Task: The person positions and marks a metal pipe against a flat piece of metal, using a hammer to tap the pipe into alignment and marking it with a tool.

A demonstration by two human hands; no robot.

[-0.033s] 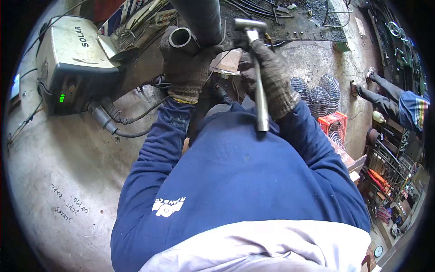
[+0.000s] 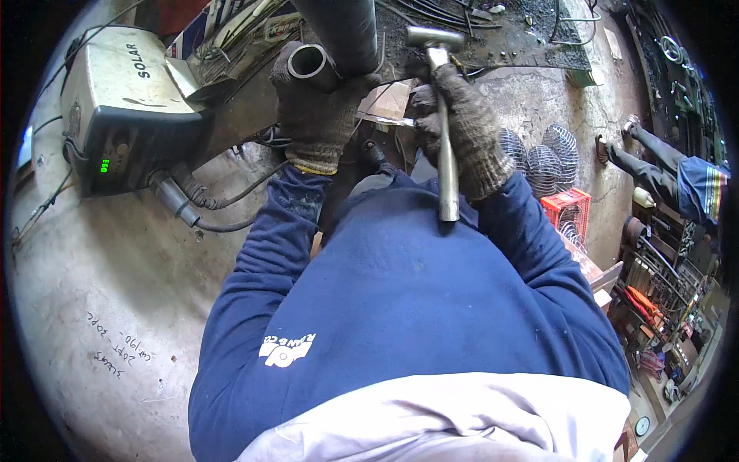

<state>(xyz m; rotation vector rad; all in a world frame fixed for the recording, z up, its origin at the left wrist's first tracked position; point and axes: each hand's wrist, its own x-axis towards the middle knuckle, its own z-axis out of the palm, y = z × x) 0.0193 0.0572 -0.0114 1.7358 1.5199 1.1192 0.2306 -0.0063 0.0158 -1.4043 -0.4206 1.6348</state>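
Note:
A short, open-ended metal pipe [image 2: 312,65] is in the grip of my left hand [image 2: 317,123], which wears a dark, dirty knit glove. That hand is closed and lies against a thick dark round post [image 2: 341,35] that rises beside the pipe. My right hand [image 2: 471,127], in a similar glove, is wrapped around the handle of a metal hammer [image 2: 448,173]. The hammer's head is up over the workbench edge, to the right of the post, apart from the pipe. Its handle end reaches down toward my blue shirt.
On the left stands a cream and black welding machine [image 2: 127,115] with a thick cable [image 2: 231,221]. Thin rods [image 2: 242,42] lie behind it. The blackened workbench [image 2: 523,38] holds loose cables. Wire coils [image 2: 543,158] and a red crate [image 2: 566,212] are at right; another person's legs [image 2: 654,173] show beyond.
My right hand and the hammer have shifted slightly to the right, and the hammer head has risen a little in view. My left hand and the pipe stay nearly still.

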